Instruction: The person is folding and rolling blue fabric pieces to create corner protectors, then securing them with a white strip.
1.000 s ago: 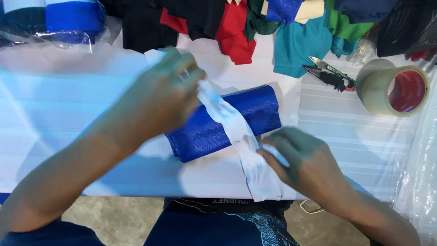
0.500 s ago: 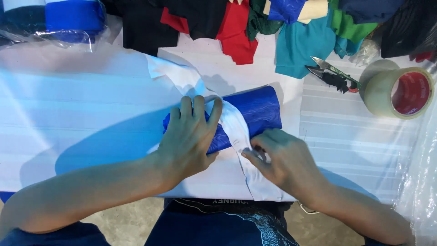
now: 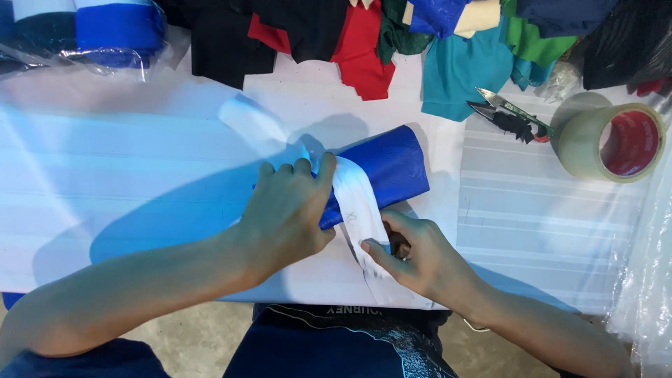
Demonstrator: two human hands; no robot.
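A rolled blue cloth (image 3: 388,166) lies at the middle of the white table (image 3: 126,154). A white fabric strip (image 3: 353,196) runs across the roll, and its far end (image 3: 248,119) trails toward the back left. My left hand (image 3: 287,217) presses down on the roll's left part, fingers over the strip. My right hand (image 3: 413,255) pinches the strip's near end just below the roll, lifting it off the table.
A heap of coloured cloth pieces (image 3: 364,42) lies along the back edge. Small snips (image 3: 507,115) and a roll of clear tape (image 3: 616,143) sit at the right. Bagged blue fabric (image 3: 105,31) is at the back left. Clear plastic sheeting (image 3: 647,266) hangs off the right side.
My left hand came down from above onto the blue roll and now holds it. My right hand slid left along the strip and drew its near end up toward the roll.
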